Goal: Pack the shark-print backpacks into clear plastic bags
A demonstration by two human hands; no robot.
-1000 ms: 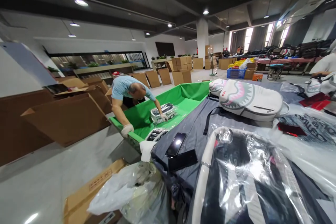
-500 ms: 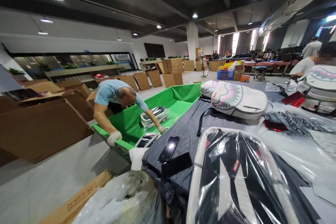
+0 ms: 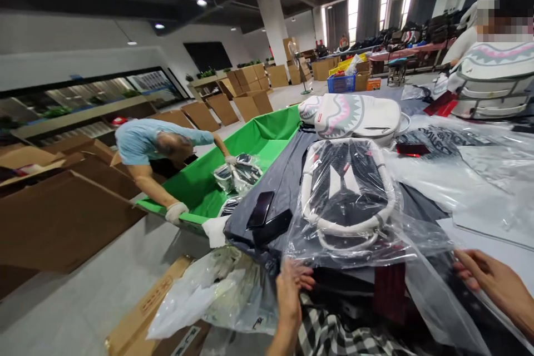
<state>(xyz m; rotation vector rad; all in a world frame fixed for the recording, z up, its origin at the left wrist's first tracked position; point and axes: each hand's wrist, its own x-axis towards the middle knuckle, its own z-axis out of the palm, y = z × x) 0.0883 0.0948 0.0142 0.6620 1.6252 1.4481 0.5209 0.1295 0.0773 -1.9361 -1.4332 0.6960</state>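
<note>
A white-trimmed black backpack (image 3: 345, 203) lies on the table in front of me, inside a clear plastic bag (image 3: 300, 245). Its back panel faces up, with two pale slanted pads showing. My left hand (image 3: 291, 289) is closed on the bag's near left corner, its fingers curled at the edge. Out to the right, my right hand (image 3: 494, 281) pinches the loose plastic at the bag's open end. Behind the bagged backpack rests a white backpack (image 3: 359, 114) with a pink and grey shark-mouth print. Two dark phones (image 3: 261, 209) lie left of the bag.
A person in a blue shirt (image 3: 137, 136) leans over a green bin (image 3: 267, 128), a gloved hand on bagged backpacks. Cardboard boxes (image 3: 75, 217) stand at left. Clear plastic bags (image 3: 492, 161) and another person by a shark-print backpack (image 3: 492, 78) are at right.
Both my hands have come into view at the plastic bag. The bagged backpack now appears farther from me and whole. The blue-shirted person's hand has reached the backpacks in the bin.
</note>
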